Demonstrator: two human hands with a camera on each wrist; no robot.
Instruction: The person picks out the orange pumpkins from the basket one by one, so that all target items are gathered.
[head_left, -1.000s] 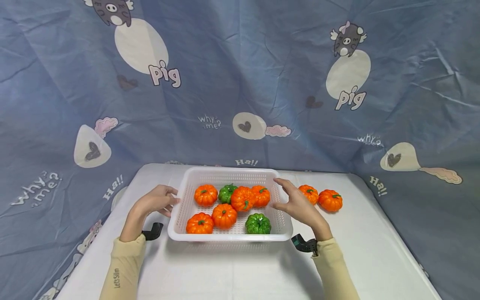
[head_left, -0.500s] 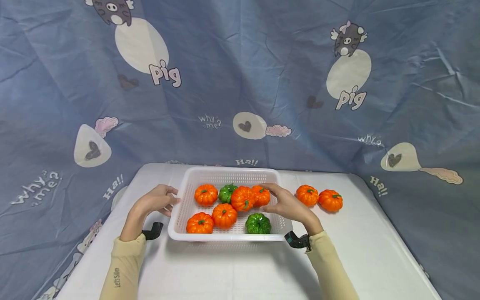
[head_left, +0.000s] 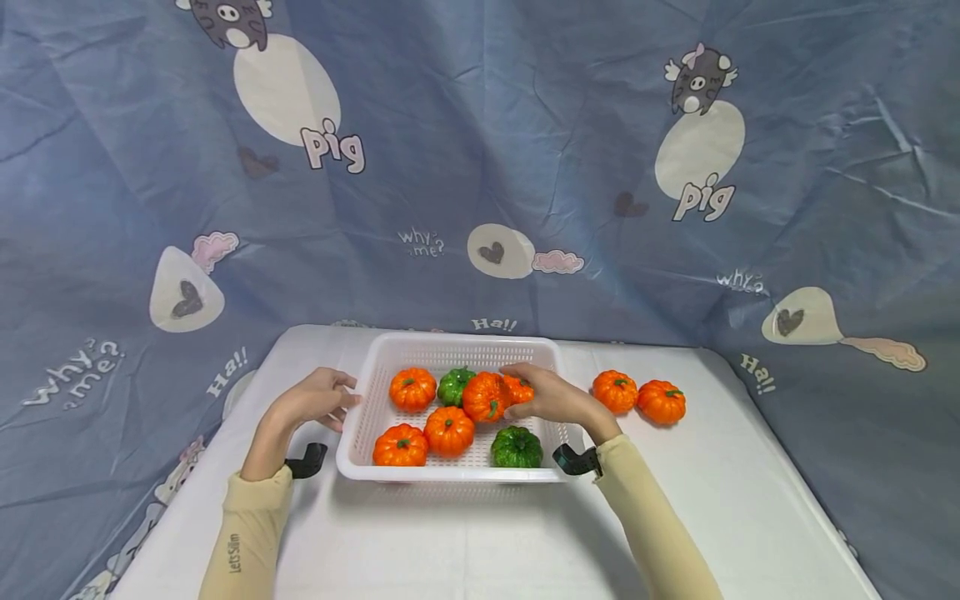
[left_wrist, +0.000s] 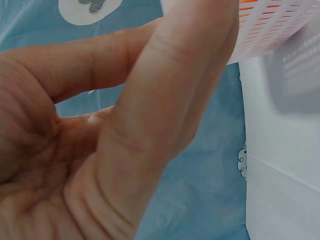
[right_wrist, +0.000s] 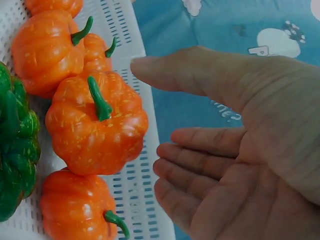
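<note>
A white plastic basket (head_left: 457,474) holds several small orange and green pumpkins. My right hand (head_left: 551,396) hovers over its right side, thumb and fingers spread apart close beside the middle orange pumpkin (head_left: 486,397), and partly covers another orange pumpkin (head_left: 519,387). In the right wrist view, nothing lies between the thumb and fingers of the hand (right_wrist: 260,175); a glossy orange pumpkin (right_wrist: 100,135) with a green stem is closest. At the basket's left side, my left hand (head_left: 311,398) has its fingertips right at the rim, fingers loosely bent; the left wrist view hides the fingertips behind the thumb.
Two more orange pumpkins, one nearer (head_left: 614,392) and one farther right (head_left: 661,402), lie on the white table (head_left: 465,542) outside the basket. A green pumpkin (head_left: 517,447) sits at the basket's front right. Behind the table hangs a blue printed cloth (head_left: 420,167).
My right hand has moved left, from the basket's right rim to over the pumpkins inside. The left hand and the pumpkins have stayed where they were.
</note>
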